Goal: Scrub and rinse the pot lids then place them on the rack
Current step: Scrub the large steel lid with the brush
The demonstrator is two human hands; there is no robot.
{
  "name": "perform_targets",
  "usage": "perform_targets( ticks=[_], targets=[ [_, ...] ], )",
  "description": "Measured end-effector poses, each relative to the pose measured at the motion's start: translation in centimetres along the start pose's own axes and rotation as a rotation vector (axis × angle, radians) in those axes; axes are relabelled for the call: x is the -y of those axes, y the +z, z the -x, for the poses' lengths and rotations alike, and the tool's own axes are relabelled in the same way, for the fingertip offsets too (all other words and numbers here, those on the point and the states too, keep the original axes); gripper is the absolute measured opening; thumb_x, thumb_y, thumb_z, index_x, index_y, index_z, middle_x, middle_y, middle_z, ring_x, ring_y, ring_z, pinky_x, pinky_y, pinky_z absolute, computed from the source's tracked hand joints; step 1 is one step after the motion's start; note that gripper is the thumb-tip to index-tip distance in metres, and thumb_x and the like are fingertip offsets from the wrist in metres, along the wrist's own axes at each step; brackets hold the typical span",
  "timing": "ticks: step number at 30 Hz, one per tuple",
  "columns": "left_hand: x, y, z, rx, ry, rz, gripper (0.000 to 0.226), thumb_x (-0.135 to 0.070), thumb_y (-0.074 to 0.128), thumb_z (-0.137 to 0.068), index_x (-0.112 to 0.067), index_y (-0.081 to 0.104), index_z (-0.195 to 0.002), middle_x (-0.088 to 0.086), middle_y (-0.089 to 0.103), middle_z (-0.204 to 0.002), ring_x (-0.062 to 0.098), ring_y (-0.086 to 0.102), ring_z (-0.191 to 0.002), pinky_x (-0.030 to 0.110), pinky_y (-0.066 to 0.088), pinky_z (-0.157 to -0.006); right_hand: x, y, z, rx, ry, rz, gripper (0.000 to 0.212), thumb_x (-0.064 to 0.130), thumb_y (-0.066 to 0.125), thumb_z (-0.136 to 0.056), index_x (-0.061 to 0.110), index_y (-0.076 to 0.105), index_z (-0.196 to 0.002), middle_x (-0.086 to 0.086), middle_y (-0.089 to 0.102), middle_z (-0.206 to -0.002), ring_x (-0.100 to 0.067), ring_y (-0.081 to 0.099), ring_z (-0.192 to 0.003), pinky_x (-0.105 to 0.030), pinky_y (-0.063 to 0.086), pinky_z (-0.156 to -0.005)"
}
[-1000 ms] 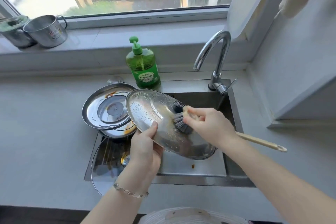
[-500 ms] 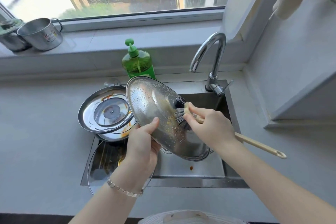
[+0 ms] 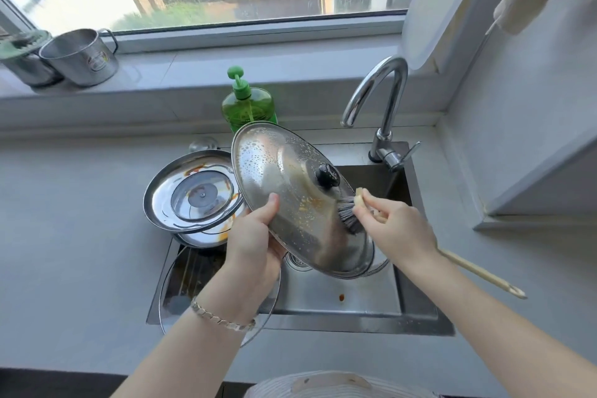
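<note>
The domed steel lid (image 3: pixel 274 165) is held tilted over the sink (image 3: pixel 355 323), its far edge raised and its near edge low above the drain. The left hand (image 3: pixel 255 242) grips its left rim, thumb pressed on the top face; the fingers beneath are hidden. The right hand (image 3: pixel 397 226) has its fingers (image 3: pixel 371 200) curled round a dish brush (image 3: pixel 350 213) close to the head, bristles on the lid just below the black knob (image 3: pixel 327 174).

The lid looks thin, stiff and fairly light, but it is beaded with water and suds and likely slippery, so the rim pinch needs firm pressure against the brush's push. The knob would probably give the surer hold for rinsing and carrying.

Two more lids wait to the left: a glass-centred lid (image 3: pixel 193 194) propped on the sink's far-left corner, and a glass lid (image 3: pixel 187 271) nearer. No rack is in view.
</note>
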State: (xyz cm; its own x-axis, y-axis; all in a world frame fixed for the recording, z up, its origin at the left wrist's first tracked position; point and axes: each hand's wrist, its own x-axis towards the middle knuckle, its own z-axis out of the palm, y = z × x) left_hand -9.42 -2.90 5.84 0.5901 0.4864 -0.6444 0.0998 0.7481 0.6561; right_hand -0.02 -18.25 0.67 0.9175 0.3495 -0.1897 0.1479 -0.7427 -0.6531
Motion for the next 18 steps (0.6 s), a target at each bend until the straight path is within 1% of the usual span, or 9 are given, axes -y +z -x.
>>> perform_targets(
  ticks=[3,4,5,7,9,11,13,16,18],
  targets=[
    [-0.1,0.3,-0.2,-0.014,-0.045,0.067,0.025,-0.012,0.045,-0.098,0.001,0.057,-0.114,0.020,0.066,-0.111,0.028,0.065,-0.090,0.041,0.053,-0.072,1.8,1.2,3.5,-0.070,-0.308,-0.023,0.035,0.050,0.058,-0.085,0.050,0.056,-0.120,0.010,0.062,-0.074,-0.010,0.055,-0.071,-0.025,0.040,-0.062],
    [-0.3,0.3,-0.2,-0.016,-0.061,0.093,0.022,-0.012,0.043,-0.098,0.001,0.058,-0.107,0.019,0.066,-0.106,0.028,0.064,-0.087,0.040,0.051,-0.069,1.6,1.1,3.7,-0.079,-0.318,0.005,0.036,0.050,0.059,-0.084,0.050,0.056,-0.120,0.010,0.059,-0.071,-0.010,0.054,-0.069,-0.024,0.038,-0.060],
    [-0.6,0.3,-0.1,-0.019,-0.070,0.113,0.018,-0.011,0.043,-0.098,0.001,0.057,-0.100,0.018,0.065,-0.101,0.027,0.063,-0.084,0.039,0.050,-0.066,1.0,0.7,3.3,-0.064,-0.246,0.027,0.036,0.050,0.057,-0.085,0.051,0.054,-0.121,0.010,0.061,-0.074,-0.011,0.056,-0.074,-0.025,0.039,-0.062],
    [-0.7,0.3,-0.2,-0.035,-0.067,0.130,0.015,-0.008,0.043,-0.098,-0.001,0.056,-0.095,0.016,0.065,-0.095,0.026,0.062,-0.082,0.039,0.049,-0.064,-0.7,0.0,1.9,-0.041,-0.080,0.043,0.035,0.050,0.053,-0.088,0.050,0.052,-0.123,0.010,0.068,-0.092,-0.015,0.059,-0.091,-0.027,0.040,-0.071],
    [-0.6,0.4,-0.2,-0.031,-0.083,0.133,0.014,-0.007,0.043,-0.098,0.000,0.055,-0.095,0.018,0.064,-0.095,0.029,0.062,-0.086,0.041,0.050,-0.069,-0.8,0.3,2.3,-0.080,-0.132,0.030,0.035,0.051,0.053,-0.087,0.048,0.055,-0.122,0.010,0.068,-0.087,-0.014,0.059,-0.085,-0.027,0.041,-0.069],
    [-0.6,0.5,-0.4,-0.027,-0.115,0.157,0.016,-0.009,0.042,-0.098,0.002,0.053,-0.094,0.021,0.062,-0.095,0.033,0.060,-0.097,0.045,0.048,-0.082,0.4,1.4,3.6,-0.141,-0.381,-0.008,0.038,0.054,0.053,-0.081,0.044,0.062,-0.116,0.010,0.060,-0.068,-0.008,0.056,-0.064,-0.023,0.042,-0.057],
    [-0.8,0.5,-0.5,-0.045,-0.123,0.180,0.015,-0.009,0.042,-0.098,0.003,0.052,-0.095,0.021,0.060,-0.092,0.034,0.059,-0.095,0.047,0.045,-0.088,0.4,1.6,4.2,-0.127,-0.468,-0.031,0.040,0.055,0.052,-0.077,0.040,0.065,-0.113,0.010,0.057,-0.062,-0.005,0.051,-0.054,-0.012,0.037,-0.050],
    [-0.9,0.2,-0.7,-0.067,-0.097,0.199,0.011,-0.005,0.043,-0.098,0.001,0.052,-0.099,0.018,0.060,-0.089,0.029,0.059,-0.081,0.048,0.045,-0.087,-2.0,0.0,2.8,-0.098,-0.280,0.089,0.035,0.050,0.058,-0.083,0.047,0.059,-0.118,0.009,0.053,-0.063,-0.005,0.044,-0.055,-0.010,0.028,-0.051],
    [-0.8,0.2,-1.1,-0.068,-0.102,0.211,0.009,-0.005,0.044,-0.097,0.000,0.051,-0.100,0.019,0.060,-0.092,0.031,0.060,-0.083,0.051,0.046,-0.089,-2.4,0.4,3.0,-0.122,-0.283,0.139,0.033,0.049,0.058,-0.084,0.047,0.060,-0.117,0.011,0.049,-0.060,-0.010,0.042,-0.056,-0.011,0.028,-0.050]
  ],
)
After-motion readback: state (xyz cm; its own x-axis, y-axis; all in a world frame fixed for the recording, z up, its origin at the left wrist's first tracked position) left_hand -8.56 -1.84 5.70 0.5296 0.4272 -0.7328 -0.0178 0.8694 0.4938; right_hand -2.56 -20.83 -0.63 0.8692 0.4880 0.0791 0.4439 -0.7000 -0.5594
